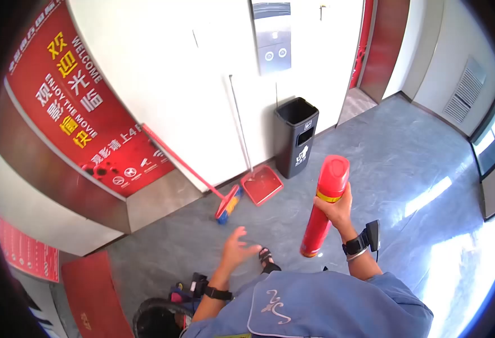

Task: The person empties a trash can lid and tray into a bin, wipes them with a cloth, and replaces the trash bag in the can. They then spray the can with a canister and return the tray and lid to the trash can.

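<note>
My right hand (339,210) is wrapped round a tall red spray can (316,224) with a red cap and a yellow band. The can is tilted, its cap end up and away from me. My left hand (236,249) holds nothing and has its fingers apart, raised above the floor left of the can. Farther off, a broom (182,160) with a red handle leans at the wall, its blue and yellow bristles on the floor. Beside it stands a red long-handled dustpan (263,186).
A dark litter bin (292,146) stands against the wall below an elevator button panel (272,42). At lower left are a red mat (95,296) and a dark round container (157,315) near my left arm. Elevator doors with a red poster (81,101) are at left.
</note>
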`<state>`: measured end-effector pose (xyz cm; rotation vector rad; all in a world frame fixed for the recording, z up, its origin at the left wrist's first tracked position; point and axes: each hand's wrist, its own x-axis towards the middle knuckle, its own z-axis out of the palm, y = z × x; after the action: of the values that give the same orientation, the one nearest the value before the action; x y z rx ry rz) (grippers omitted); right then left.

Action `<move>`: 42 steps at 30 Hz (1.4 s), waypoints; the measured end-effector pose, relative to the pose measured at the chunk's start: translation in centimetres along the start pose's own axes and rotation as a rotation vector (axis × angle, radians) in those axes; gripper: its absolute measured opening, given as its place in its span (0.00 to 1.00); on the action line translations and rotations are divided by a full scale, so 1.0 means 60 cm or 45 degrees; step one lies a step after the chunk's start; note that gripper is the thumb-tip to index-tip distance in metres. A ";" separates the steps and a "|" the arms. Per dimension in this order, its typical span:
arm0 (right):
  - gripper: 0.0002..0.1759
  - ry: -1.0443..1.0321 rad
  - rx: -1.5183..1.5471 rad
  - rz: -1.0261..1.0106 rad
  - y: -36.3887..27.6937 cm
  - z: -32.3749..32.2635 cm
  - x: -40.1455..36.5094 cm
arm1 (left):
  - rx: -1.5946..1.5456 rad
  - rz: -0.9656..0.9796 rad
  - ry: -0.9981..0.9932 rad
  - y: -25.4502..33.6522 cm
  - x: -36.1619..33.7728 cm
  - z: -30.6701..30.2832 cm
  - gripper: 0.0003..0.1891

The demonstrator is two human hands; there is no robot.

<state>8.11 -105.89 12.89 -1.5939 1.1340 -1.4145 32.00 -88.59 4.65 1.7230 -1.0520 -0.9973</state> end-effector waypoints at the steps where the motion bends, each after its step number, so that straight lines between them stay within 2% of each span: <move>1: 0.30 0.012 0.096 0.035 -0.039 0.010 0.021 | 0.000 -0.093 -0.146 0.029 0.022 0.013 0.47; 3: 0.30 0.080 0.291 0.007 -0.106 0.026 0.081 | 0.031 0.468 -0.242 0.032 0.095 0.050 0.51; 6: 0.30 0.218 0.451 -0.112 -0.149 0.046 0.147 | -0.266 0.605 -0.147 0.153 0.156 0.087 0.52; 9: 0.31 0.228 0.436 -0.124 -0.151 0.069 0.174 | -0.026 0.531 0.083 0.151 0.217 0.113 0.52; 12: 0.35 0.121 0.418 -0.028 -0.092 0.090 0.190 | 0.569 0.940 0.194 0.139 0.248 0.113 0.47; 13: 0.36 0.083 0.384 0.000 -0.071 0.097 0.199 | 0.404 0.790 0.032 0.128 0.258 0.121 0.46; 14: 0.44 -0.008 0.375 0.034 -0.048 0.106 0.211 | 0.244 0.620 -0.122 0.111 0.263 0.136 0.44; 15: 0.45 0.051 0.242 -0.055 -0.036 0.111 0.229 | 0.087 0.440 -0.266 0.100 0.274 0.149 0.43; 17: 0.49 0.150 -0.020 -0.226 -0.027 0.125 0.275 | 0.007 0.461 -0.243 0.094 0.307 0.160 0.39; 18: 0.53 0.159 -0.035 -0.211 0.000 0.129 0.298 | 0.002 0.424 -0.236 0.090 0.326 0.166 0.39; 19: 0.52 0.163 -0.144 -0.265 0.010 0.127 0.322 | -0.005 0.385 -0.223 0.091 0.342 0.172 0.38; 21: 0.49 0.160 -0.352 -0.389 0.026 0.122 0.379 | -0.042 0.457 -0.225 0.102 0.384 0.175 0.37; 22: 0.47 0.117 -0.272 -0.308 0.049 0.124 0.407 | -0.052 0.489 -0.226 0.109 0.406 0.176 0.37; 24: 0.43 0.033 -0.108 -0.134 0.111 0.134 0.460 | 0.123 0.372 -0.228 0.118 0.445 0.183 0.41; 27: 0.38 0.169 0.018 0.189 0.163 0.154 0.532 | 0.283 0.214 -0.205 0.125 0.498 0.204 0.43; 28: 0.37 0.092 0.054 0.254 0.180 0.160 0.553 | 0.316 0.171 -0.190 0.126 0.515 0.215 0.44; 31: 0.37 0.001 -0.049 0.151 0.238 0.183 0.613 | 0.368 0.231 -0.184 0.121 0.564 0.238 0.42; 34: 0.36 -0.027 -0.282 -0.002 0.307 0.199 0.661 | 0.884 0.470 -0.150 0.110 0.596 0.222 0.32; 37: 0.34 -0.168 -0.530 0.008 0.363 0.198 0.679 | 0.685 0.237 -0.164 0.006 0.582 0.163 0.29; 39: 0.33 -0.334 -0.653 0.045 0.389 0.190 0.684 | 0.688 -0.120 0.008 -0.034 0.537 0.113 0.26; 41: 0.33 -0.468 -0.747 0.059 0.418 0.182 0.684 | 0.721 -0.466 0.186 -0.160 0.434 0.051 0.25; 42: 0.34 -0.484 -0.759 0.046 0.428 0.178 0.685 | 0.813 -0.668 0.315 -0.147 0.385 0.035 0.24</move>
<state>15.35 -153.88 2.66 -2.1200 1.4093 -0.7217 39.69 -108.12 -8.60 2.6666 -0.8145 -0.7547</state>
